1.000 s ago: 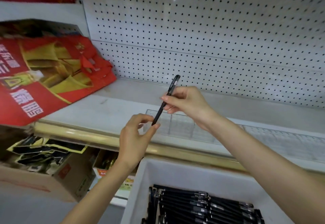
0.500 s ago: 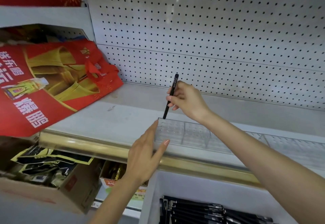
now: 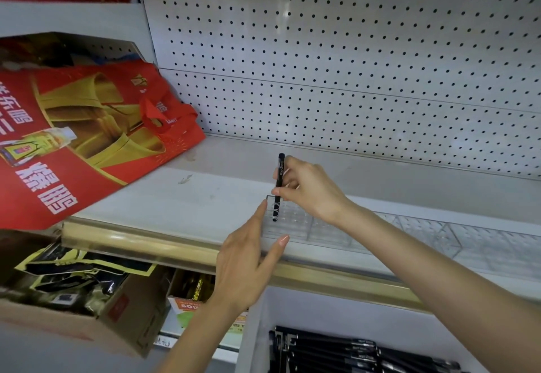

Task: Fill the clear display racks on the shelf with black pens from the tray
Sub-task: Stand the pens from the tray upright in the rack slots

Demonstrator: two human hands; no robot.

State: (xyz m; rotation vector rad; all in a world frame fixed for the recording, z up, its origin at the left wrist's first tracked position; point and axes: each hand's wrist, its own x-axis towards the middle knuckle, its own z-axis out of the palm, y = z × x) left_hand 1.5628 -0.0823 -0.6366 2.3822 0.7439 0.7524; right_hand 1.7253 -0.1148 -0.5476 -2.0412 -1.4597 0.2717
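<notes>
**Hands at the rack: 1 pen going into the left-end slot**

Right hand [image 3: 307,188] pinches 1 black pen [image 3: 278,185] between thumb and fingertips at about mid-barrel, with the pen upright. Left hand [image 3: 248,258] lies at 7 o'clock of the right hand, fingers straight and thumb spread, holding nothing. Its forefinger tip touches the left end of the clear display rack [image 3: 295,223], and its thumb reaches toward the rack's front wall.

Location: the rack sits on the white shelf [image 3: 175,197], just behind the gold rail [image 3: 146,244]. Further clear racks [image 3: 439,232] run on from it toward 3 o'clock, and no pens show in them. The pen's lower end shows through the clear wall at the rack's left end, so it is inside the rack. Whether it has reached the bottom of its slot cannot be told.

Stock: the tray [image 3: 254,328] stands below the shelf at 5 o'clock of the frame. Many pens [image 3: 336,349] lie side by side in it.

Surroundings: a red printed bag [image 3: 87,138] lies on the shelf at 9 o'clock, and a white pegboard [image 3: 351,50] stands at 12 o'clock.

Step in hand, as judged: insertion of what appears to be the 1st pen, with the left hand steadying the rack. The fill has barely begun.

Next move, as judged: lower the pen straight down until it seats, then release the pinch without tipping it. The right hand can then drop to 5 o'clock for another pen. The left hand's bracing matters, since a light, clear rack may slide on the smooth shelf.
</notes>
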